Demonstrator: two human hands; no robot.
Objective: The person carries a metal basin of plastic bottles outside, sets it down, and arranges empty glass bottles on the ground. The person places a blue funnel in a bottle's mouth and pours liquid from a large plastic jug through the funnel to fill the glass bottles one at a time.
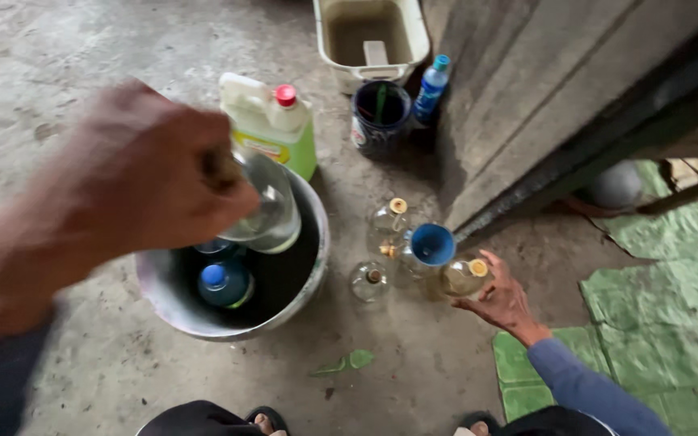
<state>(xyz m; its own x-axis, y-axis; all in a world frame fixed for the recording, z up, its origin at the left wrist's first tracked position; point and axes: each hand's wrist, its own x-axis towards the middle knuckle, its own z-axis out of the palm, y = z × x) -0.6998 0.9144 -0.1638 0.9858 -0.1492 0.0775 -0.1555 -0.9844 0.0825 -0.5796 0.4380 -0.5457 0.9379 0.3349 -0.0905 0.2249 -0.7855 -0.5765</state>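
— Concrete floor (82, 64), grey and stained, and a person crouched over it — toes in sandals at the bottom edge. See the left hand (135, 182)?

— Blurred, but yes. Its grip is closed round the neck of a clear bottle (272, 210), held tilted above the metal basin (313, 258).

— What's in the basin?

— A blue-capped bottle (224, 282) lying low inside, and part of another beside it. Just behind the basin stands a green jug (272, 121) with a red cap.

— And the right hand (502, 299)?

— Fingers spread, grip open — it holds nothing. The fingertips reach a clear bottle with a yellow cap (464, 276), touching it or nearly so; I cannot tell which.

— That bottle sits in a cluster?

— Yes, on the floor right of the basin: a blue funnel (432, 244) planted in one bottle, another yellow-capped one (389, 222) behind, and a small dark-stoppered one (370, 281) in front.

— Farther back?

— A dark bucket (380, 113), a blue bottle (432, 87) leaning by a wooden wall (543, 81), and a cream tub (369, 36). Green mats (664, 315) lie on the right.
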